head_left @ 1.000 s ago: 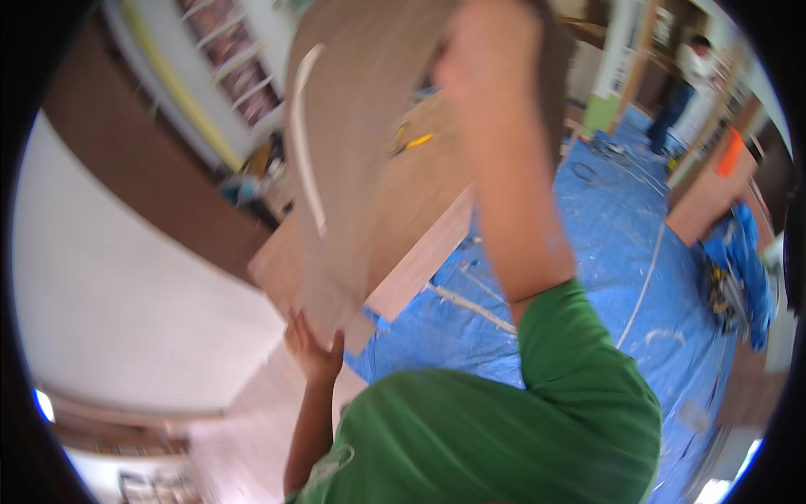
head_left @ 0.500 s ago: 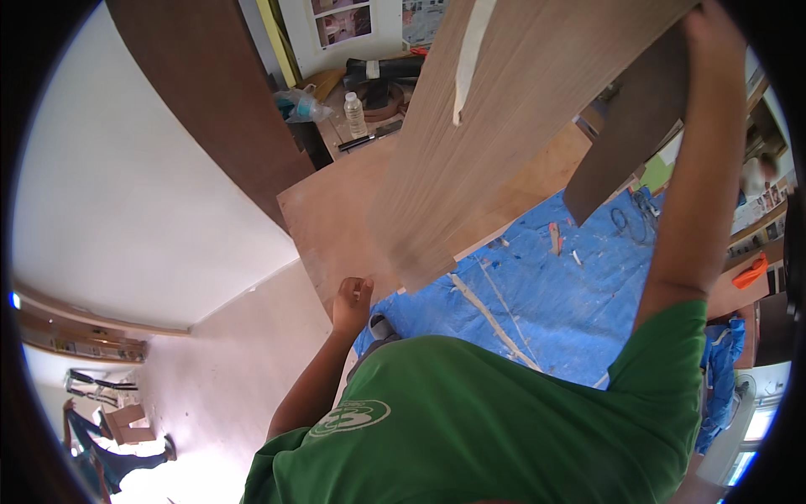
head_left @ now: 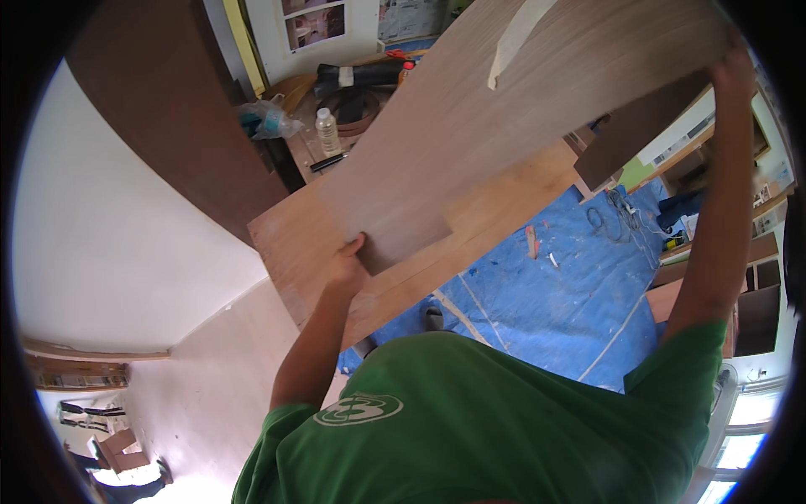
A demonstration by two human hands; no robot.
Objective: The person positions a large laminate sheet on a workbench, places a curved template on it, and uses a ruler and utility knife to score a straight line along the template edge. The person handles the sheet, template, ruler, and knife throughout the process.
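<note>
A long wood-grain laminate sheet [head_left: 520, 109] slants over a plywood board [head_left: 294, 239], with a strip of pale tape [head_left: 514, 46] on its face. At its near left corner, my left hand [head_left: 351, 265] has its fingers on the sheet's end. Up at the far right, my right hand [head_left: 733, 74] grips the sheet's edge with the arm stretched out. Below that edge shows a dark brown panel [head_left: 634, 134]; whether it is joined to the sheet I cannot tell.
A blue tarp [head_left: 537, 294] covers the floor to the right, with cables [head_left: 617, 206] on it. Behind the board stand a clear bottle [head_left: 327, 132] and a plastic bag [head_left: 270, 119]. A brown panel [head_left: 168, 109] rises on the left. Another person [head_left: 138, 487] is at lower left.
The sheet has swung flatter and further over the plywood. My left hand has moved up from beside it onto its corner. My right hand has moved slightly right and down, still gripping.
</note>
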